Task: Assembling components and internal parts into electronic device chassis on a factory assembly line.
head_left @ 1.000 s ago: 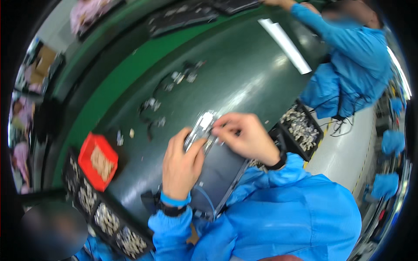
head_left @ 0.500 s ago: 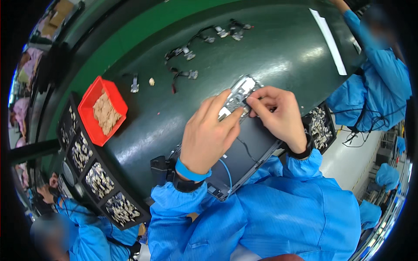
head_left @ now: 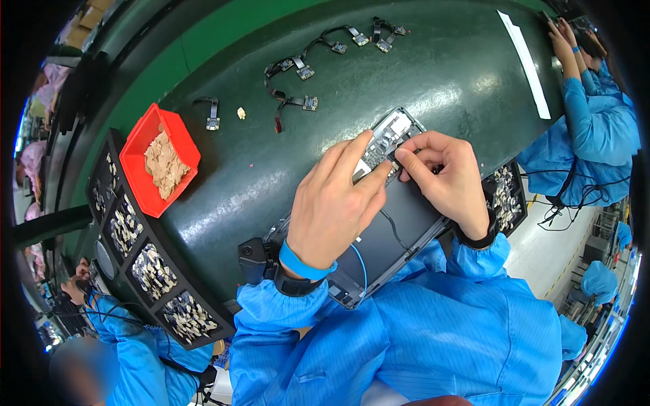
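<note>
An opened, tablet-like device lies before me, its dark housing [head_left: 413, 227] tilted across the table edge. At its far end shows a circuit board [head_left: 382, 145] with silvery and white parts. My left hand [head_left: 332, 206] rests over the board's left side, fingers stretched out and holding nothing. Thumb and fingers of my right hand [head_left: 450, 172] are pinched together at the board's right edge; a small dark piece shows at the fingertips, too covered to name. Inside the housing run a black cable [head_left: 393, 229] and a blue cord [head_left: 361, 264].
Several small boards with black ribbon cables [head_left: 310, 103] lie on the green table [head_left: 237, 203]. At left stand a red bin [head_left: 139, 166] of tan pieces and a black compartment tray [head_left: 145, 298] of small parts. A white strip [head_left: 525, 64] lies far right. Co-workers sit either side.
The whole view has shifted slightly, so the table things sit a little differently. Both my hands keep their places on the device. The co-worker at right now shows both hands raised.
</note>
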Demonstrator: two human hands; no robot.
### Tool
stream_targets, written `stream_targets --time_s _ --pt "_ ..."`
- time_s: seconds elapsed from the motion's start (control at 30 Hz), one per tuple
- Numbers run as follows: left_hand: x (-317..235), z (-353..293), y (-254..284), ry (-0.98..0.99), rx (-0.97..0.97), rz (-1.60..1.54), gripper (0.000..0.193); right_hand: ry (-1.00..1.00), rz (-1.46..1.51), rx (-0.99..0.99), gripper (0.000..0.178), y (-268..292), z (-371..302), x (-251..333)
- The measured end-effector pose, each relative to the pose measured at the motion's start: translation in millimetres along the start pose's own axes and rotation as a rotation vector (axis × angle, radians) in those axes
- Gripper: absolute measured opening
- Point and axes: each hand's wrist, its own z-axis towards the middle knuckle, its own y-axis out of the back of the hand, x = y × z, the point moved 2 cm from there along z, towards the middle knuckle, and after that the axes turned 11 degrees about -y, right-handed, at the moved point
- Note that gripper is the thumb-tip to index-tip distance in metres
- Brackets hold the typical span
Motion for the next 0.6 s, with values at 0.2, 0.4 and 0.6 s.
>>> stream_targets --time_s 0.2,0.4,0.6 --pt "-0.2 -0.1 -0.6 0.001 0.000 -0.004 0.026 0.025 0.023 0.009 0.015 1.6 -0.9 3.2" --pt "-0.5 0.7 -0.9 0.002 -0.001 -0.013 0.026 0.036 0.010 0.006 0.014 1.1 0.6 -0.5" --pt "-0.6 1.7 -0.7 0.005 0.008 -0.003 0.027 0.042 -0.010 0.003 0.013 0.3 1.2 0.3"
